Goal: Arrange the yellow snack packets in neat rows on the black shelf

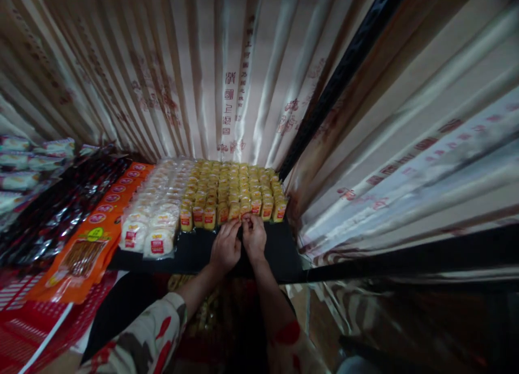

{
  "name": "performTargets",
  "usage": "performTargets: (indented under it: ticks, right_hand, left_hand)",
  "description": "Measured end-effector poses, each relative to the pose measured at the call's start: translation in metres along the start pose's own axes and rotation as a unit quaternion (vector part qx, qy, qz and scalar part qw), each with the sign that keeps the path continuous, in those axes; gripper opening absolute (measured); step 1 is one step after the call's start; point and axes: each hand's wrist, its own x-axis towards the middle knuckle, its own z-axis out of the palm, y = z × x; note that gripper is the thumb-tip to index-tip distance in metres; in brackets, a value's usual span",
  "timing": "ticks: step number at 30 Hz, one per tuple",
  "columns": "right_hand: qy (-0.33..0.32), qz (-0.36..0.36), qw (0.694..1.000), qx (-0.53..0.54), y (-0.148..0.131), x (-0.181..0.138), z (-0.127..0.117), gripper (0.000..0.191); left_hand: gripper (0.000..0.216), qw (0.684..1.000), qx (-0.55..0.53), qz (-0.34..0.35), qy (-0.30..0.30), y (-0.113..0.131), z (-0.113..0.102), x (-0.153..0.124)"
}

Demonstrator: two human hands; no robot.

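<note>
Rows of small yellow snack packets [235,187] with red labels stand packed on a dark shelf [194,252]. My left hand [225,247] and my right hand [254,236] meet side by side at the front row. Their fingertips pinch together at one yellow packet [245,207] in that row. Both hands have curled fingers. My sleeves are patterned cream, brown and red.
White round packets [156,217] sit left of the yellow ones. Orange packets [91,239] and dark shiny packets [57,206] lie further left. Draped printed satin curtains [227,82] hang behind and to the right. A black pole [336,82] slants past the shelf's right corner.
</note>
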Motion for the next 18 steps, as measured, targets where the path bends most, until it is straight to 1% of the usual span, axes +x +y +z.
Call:
performTargets:
  ticks: [4, 7, 9, 11, 13, 15, 16, 17, 18]
  right_hand:
    - [0.020, -0.018, 0.999, 0.033, -0.012, -0.003, -0.006, 0.023]
    - [0.043, -0.008, 0.997, 0.066, -0.024, -0.015, -0.017, 0.026]
    - [0.047, 0.011, 0.994, 0.096, -0.031, -0.032, -0.026, 0.030]
    - [0.045, 0.029, 0.990, 0.127, -0.037, -0.059, -0.035, 0.033]
    - [0.031, 0.032, 0.989, 0.139, -0.040, -0.093, -0.039, 0.030]
    - [-0.021, -0.005, 0.993, 0.116, -0.042, -0.129, -0.035, 0.025]
    - [-0.051, -0.025, 0.993, 0.099, -0.042, -0.146, -0.031, 0.023]
    - [-0.072, -0.035, 0.993, 0.083, -0.043, -0.161, -0.025, 0.022]
    - [-0.110, -0.042, 0.991, 0.063, -0.043, -0.172, -0.018, 0.023]
  left_hand:
    - [0.044, 1.000, 0.028, -0.007, 0.004, 0.008, -0.011, 0.000]
    - [0.036, 0.999, 0.038, 0.013, -0.001, 0.015, -0.019, -0.015]
    - [0.032, 0.999, 0.029, 0.034, -0.013, 0.017, -0.022, -0.040]
    - [0.027, 0.998, 0.006, 0.058, -0.035, 0.017, -0.024, -0.077]
    - [0.024, 0.994, -0.021, 0.073, -0.074, 0.013, -0.024, -0.117]
    - [0.025, 0.994, -0.045, 0.045, -0.086, 0.005, -0.024, -0.152]
    - [0.024, 0.993, -0.044, 0.022, -0.108, 0.000, -0.024, -0.165]
    - [0.024, 0.992, -0.036, -0.022, -0.121, -0.006, -0.024, -0.175]
    - [0.023, 0.989, -0.022, -0.066, -0.132, -0.012, -0.023, -0.182]
